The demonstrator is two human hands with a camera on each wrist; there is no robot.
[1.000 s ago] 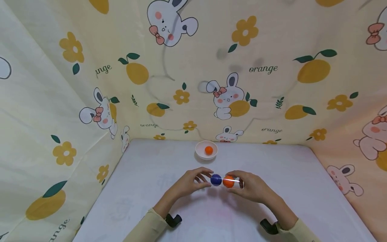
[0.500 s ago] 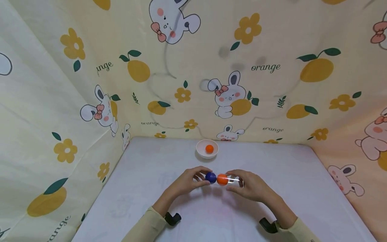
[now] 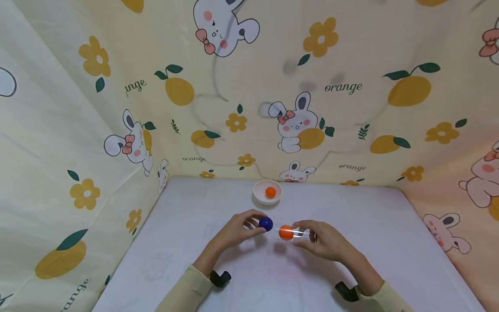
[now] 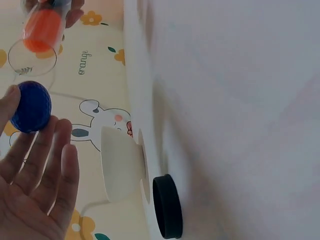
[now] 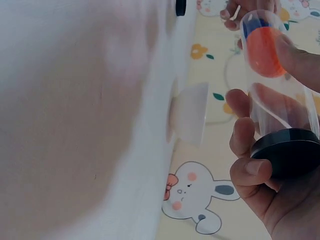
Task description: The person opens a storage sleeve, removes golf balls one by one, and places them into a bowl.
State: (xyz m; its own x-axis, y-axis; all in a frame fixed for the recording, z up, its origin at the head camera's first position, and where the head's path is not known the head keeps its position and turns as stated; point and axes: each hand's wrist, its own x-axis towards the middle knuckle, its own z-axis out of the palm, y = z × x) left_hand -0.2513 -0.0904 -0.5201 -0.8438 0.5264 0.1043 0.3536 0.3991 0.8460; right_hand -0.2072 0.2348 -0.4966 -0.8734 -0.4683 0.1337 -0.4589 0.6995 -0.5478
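My left hand (image 3: 238, 229) pinches a dark blue ball (image 3: 266, 224) between thumb and fingertips, as the left wrist view also shows. The ball is apart from the mouth of a clear tube (image 5: 295, 107) and a little higher. My right hand (image 3: 325, 240) grips this tube around its side, close to its black base (image 5: 287, 152). Held roughly level, the tube points its mouth toward the left hand. Inside it, near the mouth, lies an orange ball (image 3: 286, 232). Both hands are above the white table (image 3: 187, 212).
Behind the hands, a white bowl (image 3: 257, 198) holds a second orange ball (image 3: 270, 192). A black ring-shaped piece (image 4: 167, 206) shows near the bowl in the left wrist view. A printed cloth (image 3: 343, 125) walls the table at the back and sides.
The blue ball has moved left and up from the tube's mouth in the left hand. The orange ball has shifted left within the tube, toward the mouth. The right hand has barely moved.
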